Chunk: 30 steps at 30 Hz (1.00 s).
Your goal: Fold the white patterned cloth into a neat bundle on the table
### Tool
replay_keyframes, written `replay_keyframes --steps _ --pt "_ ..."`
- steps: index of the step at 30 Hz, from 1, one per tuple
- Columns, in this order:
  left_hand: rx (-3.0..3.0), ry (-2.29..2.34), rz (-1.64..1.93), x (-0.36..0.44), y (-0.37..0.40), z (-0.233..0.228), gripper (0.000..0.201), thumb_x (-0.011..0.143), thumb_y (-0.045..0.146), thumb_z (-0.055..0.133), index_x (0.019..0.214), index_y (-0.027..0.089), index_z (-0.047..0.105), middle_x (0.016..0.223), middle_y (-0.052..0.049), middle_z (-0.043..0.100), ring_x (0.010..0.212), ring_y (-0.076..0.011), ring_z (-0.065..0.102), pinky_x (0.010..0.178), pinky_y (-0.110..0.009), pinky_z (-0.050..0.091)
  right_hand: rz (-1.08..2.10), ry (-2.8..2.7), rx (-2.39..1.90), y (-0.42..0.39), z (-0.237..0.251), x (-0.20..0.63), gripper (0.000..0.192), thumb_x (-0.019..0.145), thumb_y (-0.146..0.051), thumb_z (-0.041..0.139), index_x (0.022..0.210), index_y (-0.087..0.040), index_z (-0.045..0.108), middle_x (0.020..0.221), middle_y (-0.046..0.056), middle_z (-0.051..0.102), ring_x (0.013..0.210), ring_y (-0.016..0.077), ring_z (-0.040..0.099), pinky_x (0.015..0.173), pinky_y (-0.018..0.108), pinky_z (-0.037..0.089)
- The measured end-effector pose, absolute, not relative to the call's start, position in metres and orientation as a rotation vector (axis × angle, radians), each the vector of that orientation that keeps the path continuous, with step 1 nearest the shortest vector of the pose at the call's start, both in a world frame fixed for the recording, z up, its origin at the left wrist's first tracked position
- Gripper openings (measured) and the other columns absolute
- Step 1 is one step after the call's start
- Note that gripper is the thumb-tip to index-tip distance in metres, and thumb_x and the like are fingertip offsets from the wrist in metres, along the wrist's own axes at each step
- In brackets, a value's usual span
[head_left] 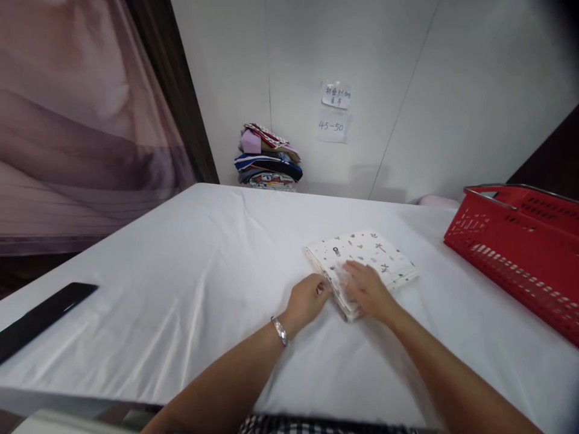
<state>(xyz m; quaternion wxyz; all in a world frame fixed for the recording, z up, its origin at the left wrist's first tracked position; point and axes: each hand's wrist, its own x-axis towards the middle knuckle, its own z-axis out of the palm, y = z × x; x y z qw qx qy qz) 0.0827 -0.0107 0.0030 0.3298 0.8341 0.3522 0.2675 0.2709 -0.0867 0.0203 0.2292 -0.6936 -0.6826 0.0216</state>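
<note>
A folded white cloth [362, 253] with small printed plant-like motifs lies on the white-covered table, slightly right of centre. At its left edge is my left hand [310, 299], fingers curled closed and the fingertips at the folded layers, apparently pinching that edge. A silver bracelet [279, 331] circles the left wrist. My right hand [367, 290] rests on top of the cloth near its front, palm down with the fingers stretched out and a little blurred by motion.
A red plastic basket [520, 247] with a metal handle stands at the right. Folded fabrics [269, 158] are stacked beyond the far table edge, against the wall. A flat black object [49, 316] lies at the left. Paper notes [333, 126] hang on the wall.
</note>
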Motion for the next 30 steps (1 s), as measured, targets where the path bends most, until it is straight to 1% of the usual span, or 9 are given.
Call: replay_keyframes --steps 2,5,8,11,15,20,25,30 --pt "2.160 0.979 0.793 0.080 0.003 0.000 0.015 0.082 0.028 0.051 0.092 0.022 0.059 0.091 -0.001 0.063 0.082 -0.0145 0.058 0.075 -0.027 0.046 0.126 -2.004 -1.923 -0.095 0.011 0.248 0.048 0.090 -0.044 0.038 0.131 -0.019 0.048 0.139 0.011 0.046 0.130 0.0264 0.037 0.106 0.051 0.025" --pt "2.150 1.081 0.890 0.080 0.027 -0.003 0.025 0.082 0.024 0.051 0.106 0.022 0.057 0.109 -0.004 0.060 0.101 -0.0171 0.056 0.087 -0.030 0.046 0.028 -2.090 -1.939 -0.102 -0.001 0.236 0.055 0.090 -0.046 0.039 0.134 -0.014 0.045 0.142 0.014 0.040 0.133 0.0285 0.031 0.108 0.051 0.021" --pt "2.168 1.200 0.900 0.083 0.052 -0.002 0.038 0.080 0.021 0.052 0.118 0.021 0.053 0.124 -0.006 0.055 0.117 -0.0200 0.048 0.102 -0.035 0.038 -0.060 -2.108 -1.923 -0.104 -0.007 0.237 0.056 0.090 -0.047 0.038 0.136 -0.014 0.043 0.142 0.014 0.040 0.133 0.0282 0.032 0.108 0.050 0.023" --pt "2.172 1.220 0.816 0.093 0.071 -0.001 0.045 0.080 0.023 0.053 0.125 0.019 0.050 0.131 -0.007 0.052 0.123 -0.0212 0.045 0.106 -0.036 0.033 -0.101 -2.109 -1.904 -0.106 -0.008 0.237 0.057 0.090 -0.047 0.041 0.136 -0.014 0.042 0.142 0.014 0.040 0.132 0.0292 0.032 0.108 0.050 0.022" --pt "2.118 1.193 0.696 0.106 0.087 -0.003 0.048 0.080 0.023 0.052 0.127 0.017 0.050 0.131 -0.008 0.053 0.120 -0.0211 0.049 0.103 -0.034 0.037 -0.062 -2.130 -1.911 -0.111 -0.007 0.234 0.057 0.089 -0.041 0.043 0.138 -0.013 0.039 0.144 0.013 0.037 0.133 0.0292 0.030 0.109 0.049 0.021" --pt "2.043 1.132 0.711 0.111 0.103 -0.010 0.044 0.078 0.019 0.051 0.122 0.019 0.056 0.124 -0.004 0.059 0.110 -0.0177 0.056 0.100 -0.031 0.041 0.013 -2.160 -1.900 -0.112 -0.006 0.233 0.058 0.088 -0.036 0.043 0.140 -0.012 0.035 0.147 0.014 0.033 0.135 0.0294 0.026 0.110 0.049 0.018" --pt "2.129 1.056 0.721 0.112 0.111 -0.014 0.040 0.079 0.019 0.049 0.117 0.023 0.060 0.124 -0.001 0.060 0.114 -0.0173 0.054 0.101 -0.031 0.040 0.054 -2.166 -1.898 -0.109 -0.006 0.233 0.060 0.088 -0.039 0.044 0.141 -0.013 0.033 0.148 0.014 0.030 0.136 0.0303 0.024 0.110 0.050 0.018" --pt "2.181 1.064 0.744 0.112 0.115 -0.008 0.033 0.080 0.021 0.045 0.104 0.024 0.068 0.112 0.000 0.067 0.109 -0.0185 0.057 0.100 -0.033 0.041 0.080 -2.199 -1.881 -0.110 -0.005 0.233 0.061 0.090 -0.039 0.041 0.143 -0.012 0.028 0.150 0.014 0.025 0.138 0.0305 0.020 0.111 0.051 0.016"
